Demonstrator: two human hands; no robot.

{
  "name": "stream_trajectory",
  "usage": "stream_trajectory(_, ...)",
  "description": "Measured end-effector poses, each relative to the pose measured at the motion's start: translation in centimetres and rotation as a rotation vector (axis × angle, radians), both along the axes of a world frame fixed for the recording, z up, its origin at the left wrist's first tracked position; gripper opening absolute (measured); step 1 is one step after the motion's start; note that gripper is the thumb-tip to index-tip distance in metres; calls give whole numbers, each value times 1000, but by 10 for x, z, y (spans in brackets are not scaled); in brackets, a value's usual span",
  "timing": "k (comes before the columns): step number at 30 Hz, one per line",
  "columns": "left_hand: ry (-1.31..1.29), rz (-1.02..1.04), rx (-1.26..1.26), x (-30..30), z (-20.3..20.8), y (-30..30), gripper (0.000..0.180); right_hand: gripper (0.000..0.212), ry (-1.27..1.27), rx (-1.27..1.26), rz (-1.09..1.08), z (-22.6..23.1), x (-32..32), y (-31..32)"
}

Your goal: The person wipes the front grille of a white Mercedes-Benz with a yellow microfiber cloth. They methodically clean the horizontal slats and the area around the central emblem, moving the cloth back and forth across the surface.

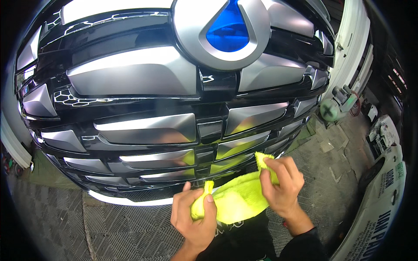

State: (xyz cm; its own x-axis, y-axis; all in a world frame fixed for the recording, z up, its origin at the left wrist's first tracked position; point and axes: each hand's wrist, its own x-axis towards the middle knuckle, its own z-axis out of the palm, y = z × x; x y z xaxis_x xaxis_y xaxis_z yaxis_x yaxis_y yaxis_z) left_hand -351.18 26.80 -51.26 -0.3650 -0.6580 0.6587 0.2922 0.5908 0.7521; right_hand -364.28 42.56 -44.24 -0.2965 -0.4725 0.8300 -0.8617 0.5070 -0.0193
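A bright yellow-green microfiber cloth (239, 201) hangs between my two hands, low in front of a car grille. My left hand (193, 214) pinches one end of it between thumb and fingers. The other end is gripped by my right hand (283, 185), a little higher, with a tuft sticking up past the fingertips. Ahead stands the car's front grille (146, 128), gloss black with rows of satin silver blocks. A round silver emblem (191, 26) with a blue centre sits at its top. Yellow-green reflections show on the lower blocks; the cloth appears apart from the grille.
Below the grille runs a white lower lip (117, 199). Textured grey tiles (130, 228) cover the floor. At the right are a green tank compressor (332, 109) and a light-coloured vehicle (375, 209) with lettering. A white post (348, 48) rises behind the grille's right side.
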Motion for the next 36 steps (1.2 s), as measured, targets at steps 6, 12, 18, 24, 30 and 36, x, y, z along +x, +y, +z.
stream_trajectory(6,-67,142,-397,-11,21,-18,32,30,-281,-210,172,-22,30,-26)
stream_trajectory(12,-257,326,-795,-28,45,-42,30,31,-271,-233,312,-20,34,-31)
stream_trajectory(18,-334,251,-1016,-38,57,-60,32,33,-215,-195,381,-25,33,-17)
stream_trajectory(24,-366,255,-1202,-40,61,-75,29,19,-222,-183,431,-36,31,-6)
stream_trajectory(30,-402,309,-1372,-28,72,-84,29,19,-225,-183,487,-40,25,3)
stream_trajectory(36,-417,259,-1396,-39,73,-76,28,19,-272,-189,526,-43,24,11)
